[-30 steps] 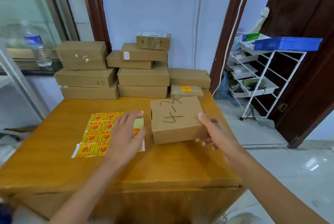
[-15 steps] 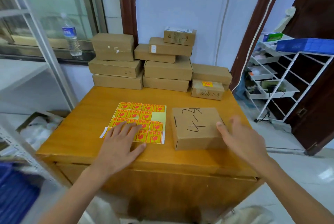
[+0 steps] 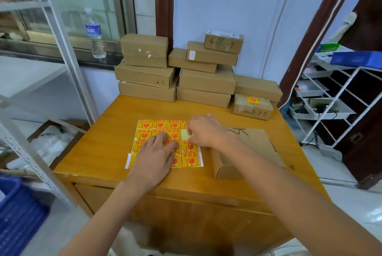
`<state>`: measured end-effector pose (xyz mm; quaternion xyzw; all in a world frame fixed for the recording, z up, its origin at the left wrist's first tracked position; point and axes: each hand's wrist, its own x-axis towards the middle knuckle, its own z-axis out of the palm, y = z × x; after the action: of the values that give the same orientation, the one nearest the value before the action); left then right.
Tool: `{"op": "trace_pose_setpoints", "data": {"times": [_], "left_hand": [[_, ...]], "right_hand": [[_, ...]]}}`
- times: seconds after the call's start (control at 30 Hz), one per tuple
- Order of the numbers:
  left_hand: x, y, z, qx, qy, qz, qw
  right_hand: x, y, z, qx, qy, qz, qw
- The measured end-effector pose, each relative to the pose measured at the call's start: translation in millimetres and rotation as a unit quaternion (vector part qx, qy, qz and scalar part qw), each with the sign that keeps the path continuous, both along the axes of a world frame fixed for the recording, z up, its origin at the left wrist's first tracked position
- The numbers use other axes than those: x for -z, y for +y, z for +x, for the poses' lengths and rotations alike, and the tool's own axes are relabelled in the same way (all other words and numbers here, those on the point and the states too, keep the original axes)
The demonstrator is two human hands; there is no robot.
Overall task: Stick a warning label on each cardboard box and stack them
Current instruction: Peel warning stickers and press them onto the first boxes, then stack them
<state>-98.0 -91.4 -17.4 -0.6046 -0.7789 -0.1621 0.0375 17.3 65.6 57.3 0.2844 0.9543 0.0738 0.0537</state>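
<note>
A sheet of yellow-and-red warning labels [image 3: 157, 126] lies flat on the wooden table [image 3: 99, 152]. My left hand [image 3: 154, 157] presses on the sheet's lower middle with fingers spread. My right hand [image 3: 203, 131] hovers over the sheet's right edge, fingertips curled at a bare patch where a label is gone; whether it pinches a label cannot be made out. A cardboard box with handwriting [image 3: 254, 148] sits on the table right of the sheet, partly under my right forearm. At the back right stands a small box with a yellow label [image 3: 252, 106].
Stacks of plain cardboard boxes [image 3: 204, 82] line the table's far edge against the wall. A water bottle [image 3: 94, 32] stands on the window sill. A white wire rack [image 3: 334, 98] is at the right, a metal shelf frame [image 3: 62, 49] and a blue crate [image 3: 16, 214] at the left.
My right hand left the handwritten box and moved left across to the label sheet. My left hand slid forward onto the sheet. The camera tilted downward and closer.
</note>
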Motion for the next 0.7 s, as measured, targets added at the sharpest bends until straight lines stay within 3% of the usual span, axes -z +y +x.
{"op": "trace_pose_setpoints", "data": {"times": [0.4,0.57,0.7], "left_hand": [[3.2,-0.9,0.4,-0.034,0.022,-0.008,0.999],[-0.2,-1.2,1.4,-0.039,0.001,-0.003,0.999],[-14.1,-3.3,7.0,-0.053,-0.006,0.078,0.996]], "right_hand": [[-11.7,-2.2,22.7,0.023,0.121,-0.113,0.986],[-38.1,-2.2,51.2,0.027,0.289,-0.178,0.940],[-60.1,3.7,81.1,0.042,0.338,-0.225,0.913]]}}
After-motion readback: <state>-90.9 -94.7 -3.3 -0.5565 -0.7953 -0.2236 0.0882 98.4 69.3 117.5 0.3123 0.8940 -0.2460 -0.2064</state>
